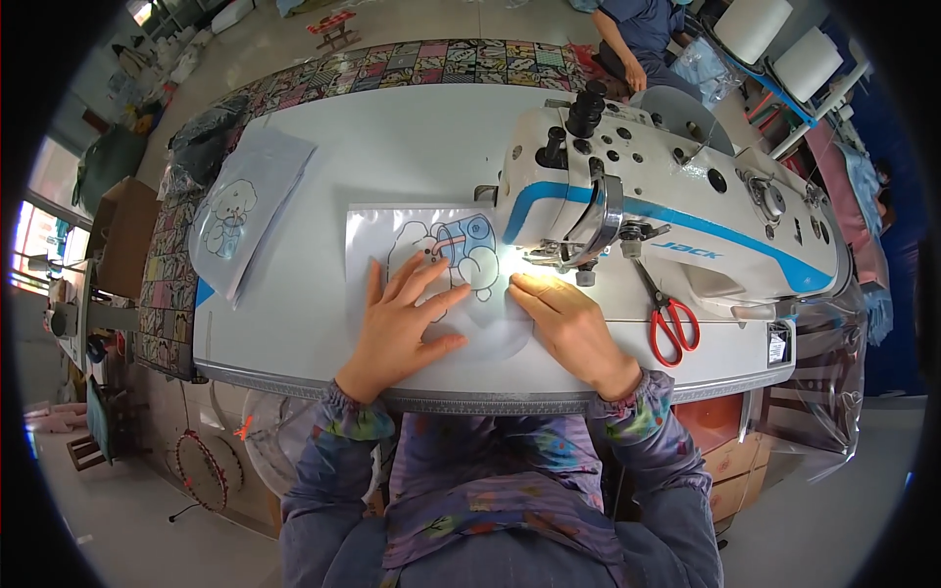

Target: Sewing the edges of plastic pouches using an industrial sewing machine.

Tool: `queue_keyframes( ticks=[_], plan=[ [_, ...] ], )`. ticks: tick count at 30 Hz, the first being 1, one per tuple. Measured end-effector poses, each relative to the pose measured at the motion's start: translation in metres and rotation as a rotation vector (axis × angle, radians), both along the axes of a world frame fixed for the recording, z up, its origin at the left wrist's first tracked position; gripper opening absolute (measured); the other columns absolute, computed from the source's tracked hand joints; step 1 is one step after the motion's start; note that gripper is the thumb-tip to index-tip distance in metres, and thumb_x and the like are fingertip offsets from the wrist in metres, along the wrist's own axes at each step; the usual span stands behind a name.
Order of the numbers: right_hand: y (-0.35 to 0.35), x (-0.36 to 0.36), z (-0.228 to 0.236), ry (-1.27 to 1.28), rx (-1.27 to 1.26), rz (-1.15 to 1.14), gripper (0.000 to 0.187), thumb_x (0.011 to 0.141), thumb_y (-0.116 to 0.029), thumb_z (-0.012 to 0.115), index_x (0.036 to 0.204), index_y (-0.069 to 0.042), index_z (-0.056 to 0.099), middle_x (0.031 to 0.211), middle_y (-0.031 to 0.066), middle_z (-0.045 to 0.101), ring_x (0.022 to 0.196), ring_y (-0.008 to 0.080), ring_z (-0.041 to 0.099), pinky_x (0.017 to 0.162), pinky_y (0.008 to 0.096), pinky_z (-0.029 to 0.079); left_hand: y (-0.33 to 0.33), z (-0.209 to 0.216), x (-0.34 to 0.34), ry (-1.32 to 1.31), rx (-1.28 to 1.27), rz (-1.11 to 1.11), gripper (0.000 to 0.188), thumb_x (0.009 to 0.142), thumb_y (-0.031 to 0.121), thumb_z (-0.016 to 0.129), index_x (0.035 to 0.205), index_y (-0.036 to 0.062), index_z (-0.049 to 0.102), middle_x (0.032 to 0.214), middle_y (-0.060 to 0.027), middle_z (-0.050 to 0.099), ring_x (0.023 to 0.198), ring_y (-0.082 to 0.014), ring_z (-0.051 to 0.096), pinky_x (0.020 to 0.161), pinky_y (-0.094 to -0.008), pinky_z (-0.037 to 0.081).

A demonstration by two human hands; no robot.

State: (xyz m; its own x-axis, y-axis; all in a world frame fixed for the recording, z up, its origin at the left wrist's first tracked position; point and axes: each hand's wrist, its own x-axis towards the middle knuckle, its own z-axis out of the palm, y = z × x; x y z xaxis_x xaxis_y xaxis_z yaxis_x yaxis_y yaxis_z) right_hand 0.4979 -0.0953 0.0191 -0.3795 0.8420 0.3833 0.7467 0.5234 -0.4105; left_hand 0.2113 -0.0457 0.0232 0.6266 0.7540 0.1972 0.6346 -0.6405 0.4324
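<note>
A white printed sheet [367, 227], with a cartoon animal and a blue cup on it, lies flat on the sewing table [412, 127]. My left hand [400, 328] rests on it with fingers spread. At its right edge, close to the lit needle area of a white and blue sewing machine [676, 201], my right hand [576, 331] has its fingers pressed together on the sheet's edge. The fingertips are partly lost in the lamp's glare. Right of that hand lie small scissors [672, 328] with red handles.
A stack of similar printed pieces [257, 196] lies on the table's left side. Patterned cloth [441, 64] borders the far edge. White thread cones [750, 29] stand at the upper right. Another person [637, 44] sits beyond the machine. A ruler strip [490, 402] runs along the near edge.
</note>
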Motion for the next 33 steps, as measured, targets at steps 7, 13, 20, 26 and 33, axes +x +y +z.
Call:
queue_keyframes(
  ticks=[7,13,20,26,33],
  plan=[
    [-0.001,0.000,0.002,-0.007,-0.004,-0.004,0.055,0.078,0.006,0.067,0.132,0.000,0.069,0.136,0.0161,0.070,0.122,0.0371,0.068,0.104,0.0447,0.055,0.025,0.007,0.001,0.052,0.045,-0.077,0.061,0.080,0.047,0.086,0.137,0.0290,0.074,0.164,-0.0021,0.050,0.157,-0.0324,0.037,0.126,-0.0734,0.007],
    [0.000,-0.003,0.000,-0.028,0.011,-0.012,0.055,0.079,0.006,0.067,0.134,0.001,0.068,0.136,0.0179,0.069,0.123,0.0378,0.067,0.105,0.0454,0.055,0.043,-0.002,0.006,0.087,-0.019,-0.205,0.043,0.093,0.033,0.077,0.136,0.0289,0.074,0.158,0.0021,0.057,0.155,-0.0250,0.041,0.129,-0.0653,0.012],
    [0.003,-0.006,0.002,-0.087,0.107,-0.002,0.048,0.086,-0.001,0.064,0.133,0.001,0.068,0.140,0.0147,0.069,0.107,0.0312,0.073,0.091,0.0387,0.057,0.060,-0.008,0.009,0.079,0.083,-0.175,0.040,0.103,0.022,0.067,0.142,0.0284,0.070,0.159,0.0017,0.057,0.151,-0.0259,0.046,0.129,-0.0577,0.024],
    [0.002,-0.001,0.002,-0.064,0.068,-0.002,0.048,0.087,-0.001,0.064,0.135,0.001,0.067,0.140,0.0161,0.068,0.112,0.0326,0.072,0.093,0.0397,0.057,0.019,0.002,0.023,0.155,0.224,-0.045,0.047,0.097,0.020,0.071,0.144,0.0221,0.066,0.152,-0.0039,0.061,0.139,-0.0261,0.057,0.119,-0.0521,0.040],
    [0.000,0.001,0.004,0.057,-0.072,-0.002,0.055,0.080,0.006,0.066,0.135,0.003,0.065,0.137,0.0205,0.068,0.128,0.0414,0.064,0.111,0.0485,0.051,-0.033,0.011,0.041,0.139,0.187,0.036,0.056,0.090,0.029,0.080,0.142,0.0146,0.066,0.148,-0.0107,0.061,0.130,-0.0280,0.062,0.116,-0.0519,0.044]
  ],
)
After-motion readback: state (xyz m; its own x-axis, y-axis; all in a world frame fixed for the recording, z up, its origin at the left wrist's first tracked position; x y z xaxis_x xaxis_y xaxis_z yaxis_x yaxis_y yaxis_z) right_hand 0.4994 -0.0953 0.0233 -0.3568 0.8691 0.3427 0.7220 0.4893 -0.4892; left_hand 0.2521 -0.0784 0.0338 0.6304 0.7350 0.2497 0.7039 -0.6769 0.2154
